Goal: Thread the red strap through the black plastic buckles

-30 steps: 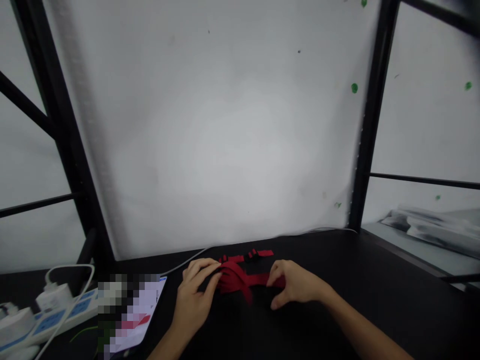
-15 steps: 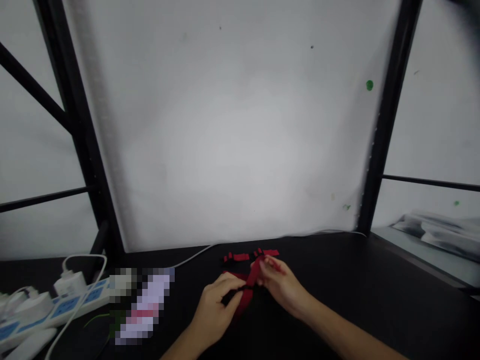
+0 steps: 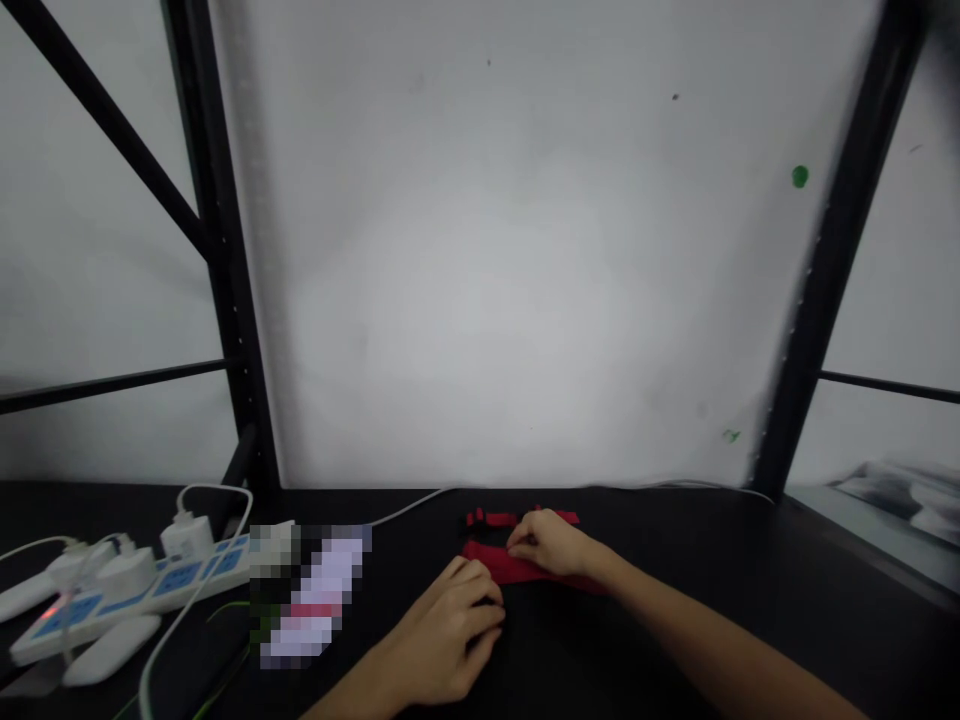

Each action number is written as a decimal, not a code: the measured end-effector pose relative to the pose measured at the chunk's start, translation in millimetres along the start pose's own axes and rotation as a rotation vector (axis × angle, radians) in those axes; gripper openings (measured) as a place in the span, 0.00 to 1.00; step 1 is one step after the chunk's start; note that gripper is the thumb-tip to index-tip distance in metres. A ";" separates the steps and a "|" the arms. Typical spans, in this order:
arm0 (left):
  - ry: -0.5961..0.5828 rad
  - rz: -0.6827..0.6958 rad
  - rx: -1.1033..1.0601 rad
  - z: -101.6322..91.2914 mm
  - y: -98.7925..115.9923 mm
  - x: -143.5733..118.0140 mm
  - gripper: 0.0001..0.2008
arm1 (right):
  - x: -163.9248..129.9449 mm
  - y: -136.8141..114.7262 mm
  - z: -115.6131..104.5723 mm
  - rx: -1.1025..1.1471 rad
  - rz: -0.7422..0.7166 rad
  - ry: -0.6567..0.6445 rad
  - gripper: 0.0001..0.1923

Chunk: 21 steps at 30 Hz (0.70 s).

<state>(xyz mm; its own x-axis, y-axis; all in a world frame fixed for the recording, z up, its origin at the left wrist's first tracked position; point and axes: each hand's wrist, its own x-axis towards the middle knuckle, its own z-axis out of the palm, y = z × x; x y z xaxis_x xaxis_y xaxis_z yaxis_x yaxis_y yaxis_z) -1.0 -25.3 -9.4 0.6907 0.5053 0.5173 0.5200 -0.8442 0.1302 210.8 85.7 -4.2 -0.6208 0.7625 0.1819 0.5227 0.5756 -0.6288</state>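
Note:
A red webbing strap (image 3: 501,566) lies across the black tabletop, flat and stretched sideways between my hands. My left hand (image 3: 450,632) rests at its left end with fingers curled in; whatever lies inside them is hidden. Over the strap's middle, my right hand (image 3: 553,542) has thumb and fingertips pinched together on the red webbing. The strap's right part runs under my right wrist. Just behind, a second red strap with black buckles (image 3: 499,519) lies on the table, partly covered by my right hand.
On the left stands a white power strip (image 3: 172,583) with several chargers and cables. A blurred-out pale purple item (image 3: 322,590) lies beside it. A thin white cable (image 3: 409,505) runs along the white back panel (image 3: 525,300). Black posts (image 3: 832,260) frame the panel.
The red strap was lifted and folded with a black buckle between my hands; now it lies flat. My left hand has lowered, my right fingers press down on the webbing. The view has shifted left.

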 end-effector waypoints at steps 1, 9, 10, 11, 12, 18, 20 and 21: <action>-0.005 -0.002 -0.012 -0.3 0.5 -0.1 0.08 | -0.6 3.3 3.1 -0.037 0.008 0.030 0.07; 0.101 -0.150 -0.069 -8.4 -2.3 8.6 0.08 | -0.9 45.7 -44.9 -0.145 0.125 0.188 0.18; 0.126 -0.173 -0.075 -9.9 -2.9 9.8 0.08 | -0.6 51.2 -49.8 -0.134 0.130 0.165 0.17; 0.155 -0.193 -0.081 -10.9 -3.7 10.5 0.09 | -0.5 55.7 -53.1 -0.123 0.133 0.143 0.15; 0.182 -0.208 -0.086 -11.4 -4.7 10.8 0.09 | -0.7 58.7 -55.1 -0.112 0.134 0.126 0.12; 0.309 -0.218 -0.110 -2.3 -9.6 9.6 0.09 | -14.3 31.8 -55.8 -0.065 0.094 0.108 0.05; 0.368 -0.205 -0.084 3.4 -7.5 11.1 0.14 | -26.8 5.9 -49.9 -0.064 0.050 0.142 0.05; 0.391 -0.196 -0.064 5.7 -5.4 12.3 0.18 | -34.1 -8.1 -45.3 -0.067 0.016 0.178 0.05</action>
<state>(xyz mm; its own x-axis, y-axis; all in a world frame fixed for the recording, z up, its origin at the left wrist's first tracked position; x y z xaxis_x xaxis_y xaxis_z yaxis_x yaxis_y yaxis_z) 7.6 -13.5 -8.6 0.3337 0.5611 0.7575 0.5817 -0.7549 0.3030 254.2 68.4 29.0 -0.5019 0.8086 0.3071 0.5729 0.5768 -0.5824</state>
